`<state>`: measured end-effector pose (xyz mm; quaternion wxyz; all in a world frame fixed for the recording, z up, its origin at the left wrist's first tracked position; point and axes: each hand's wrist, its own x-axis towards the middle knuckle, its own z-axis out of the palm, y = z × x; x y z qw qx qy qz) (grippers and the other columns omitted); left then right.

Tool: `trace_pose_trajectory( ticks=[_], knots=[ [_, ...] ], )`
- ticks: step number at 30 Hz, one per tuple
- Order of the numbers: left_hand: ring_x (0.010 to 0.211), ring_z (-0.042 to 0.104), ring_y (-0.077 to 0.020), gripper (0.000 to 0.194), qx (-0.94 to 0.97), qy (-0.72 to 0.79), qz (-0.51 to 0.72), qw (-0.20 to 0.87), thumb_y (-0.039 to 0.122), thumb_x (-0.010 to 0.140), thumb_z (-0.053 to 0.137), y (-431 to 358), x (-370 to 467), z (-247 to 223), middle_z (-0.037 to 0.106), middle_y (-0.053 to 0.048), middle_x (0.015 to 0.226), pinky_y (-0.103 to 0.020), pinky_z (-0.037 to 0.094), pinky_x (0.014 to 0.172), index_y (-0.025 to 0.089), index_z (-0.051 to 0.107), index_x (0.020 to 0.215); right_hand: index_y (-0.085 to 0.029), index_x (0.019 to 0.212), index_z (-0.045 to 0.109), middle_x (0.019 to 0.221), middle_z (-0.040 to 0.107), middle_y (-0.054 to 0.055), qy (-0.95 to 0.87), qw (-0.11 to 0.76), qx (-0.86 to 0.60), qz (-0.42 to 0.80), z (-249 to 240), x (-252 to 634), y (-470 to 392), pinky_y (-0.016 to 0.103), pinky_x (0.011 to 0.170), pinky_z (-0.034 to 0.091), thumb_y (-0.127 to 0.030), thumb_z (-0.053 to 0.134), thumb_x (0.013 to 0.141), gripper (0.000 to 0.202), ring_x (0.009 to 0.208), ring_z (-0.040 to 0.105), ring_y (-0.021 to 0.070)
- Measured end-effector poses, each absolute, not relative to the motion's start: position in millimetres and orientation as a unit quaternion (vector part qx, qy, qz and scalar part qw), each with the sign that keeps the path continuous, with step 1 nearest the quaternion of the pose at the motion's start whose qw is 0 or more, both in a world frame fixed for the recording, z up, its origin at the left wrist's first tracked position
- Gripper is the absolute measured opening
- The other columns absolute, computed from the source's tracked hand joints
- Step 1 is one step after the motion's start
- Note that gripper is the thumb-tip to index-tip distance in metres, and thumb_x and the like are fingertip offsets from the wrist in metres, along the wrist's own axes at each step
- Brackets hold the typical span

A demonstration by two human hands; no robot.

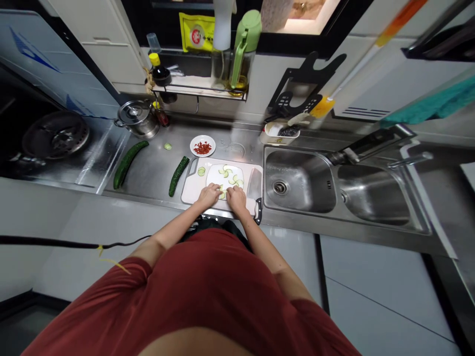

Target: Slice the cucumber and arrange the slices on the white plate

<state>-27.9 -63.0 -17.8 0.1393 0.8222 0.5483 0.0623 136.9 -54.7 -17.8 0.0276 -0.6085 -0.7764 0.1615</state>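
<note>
A white square plate lies on a pale cutting board. Curved, green-edged cucumber slices are arranged on it in small fan-like groups. At the plate's near edge, my left hand and my right hand have bent fingers on either side of a cucumber slice, fingertips closed in at it. A few more slices sit at the board's upper left. Along the board's right side rests a kitchen knife, its black handle toward me.
Left of the board lie a cut cucumber and a whole cucumber, with a cucumber end behind. A white dish of chopped red pieces stands behind the board. A steel pot is back left; a double sink is right.
</note>
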Motion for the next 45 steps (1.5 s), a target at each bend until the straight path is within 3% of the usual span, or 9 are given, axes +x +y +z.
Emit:
trace_pose_trajectory(
  ticks=[10, 18, 28, 40, 45],
  knots=[
    [0.111, 0.052, -0.0202, 0.035, 0.778, 0.594, 0.089, 0.186, 0.013, 0.086, 0.047, -57, -24, -15, 0.062, -0.005, 0.118, -0.032, 0.049, 0.089, 0.025, 0.071, 0.108, -0.016, 0.113, 0.066, 0.103, 0.061, 0.010, -0.768, 0.112, -0.612, 0.152, -20, 143, -54, 0.031, 0.085, 0.035, -0.026, 0.043, 0.095, 0.031, 0.097, 0.049, 0.0237],
    [0.106, 0.057, -0.0248, 0.036, 0.596, 0.769, 0.177, 0.146, 0.019, 0.086, 0.047, -24, -56, -7, 0.064, -0.009, 0.114, -0.036, 0.048, 0.089, 0.022, 0.062, 0.119, -0.014, 0.111, 0.067, 0.100, 0.062, 0.012, -0.741, 0.204, -0.619, 0.162, -17, 161, -53, 0.034, 0.088, 0.037, -0.025, 0.039, 0.093, 0.035, 0.097, 0.049, 0.0251],
    [0.106, 0.059, -0.0299, 0.033, 0.545, 0.814, 0.152, 0.130, 0.034, 0.084, 0.054, -9, -79, -20, 0.063, -0.016, 0.111, -0.042, 0.046, 0.089, 0.020, 0.063, 0.113, -0.014, 0.106, 0.068, 0.095, 0.062, 0.011, -0.730, 0.243, -0.611, 0.188, -14, 160, -56, 0.034, 0.089, 0.038, -0.025, 0.039, 0.092, 0.033, 0.094, 0.051, 0.0242],
    [0.103, 0.060, -0.0293, 0.028, 0.540, 0.815, 0.172, 0.123, 0.028, 0.081, 0.056, -6, -81, -24, 0.065, -0.013, 0.108, -0.039, 0.048, 0.084, 0.020, 0.064, 0.107, -0.015, 0.104, 0.068, 0.095, 0.063, 0.010, -0.725, 0.248, -0.611, 0.197, -9, 163, -58, 0.033, 0.088, 0.039, -0.025, 0.040, 0.091, 0.033, 0.092, 0.051, 0.0233],
    [0.096, 0.062, -0.0226, 0.027, 0.509, 0.820, 0.204, 0.165, 0.020, 0.083, 0.051, -4, -83, -22, 0.068, -0.008, 0.098, -0.034, 0.047, 0.083, 0.023, 0.064, 0.107, -0.015, 0.104, 0.068, 0.095, 0.063, 0.010, -0.721, 0.258, -0.609, 0.205, -8, 162, -57, 0.033, 0.088, 0.039, -0.026, 0.041, 0.091, 0.032, 0.091, 0.051, 0.0231]
  ],
)
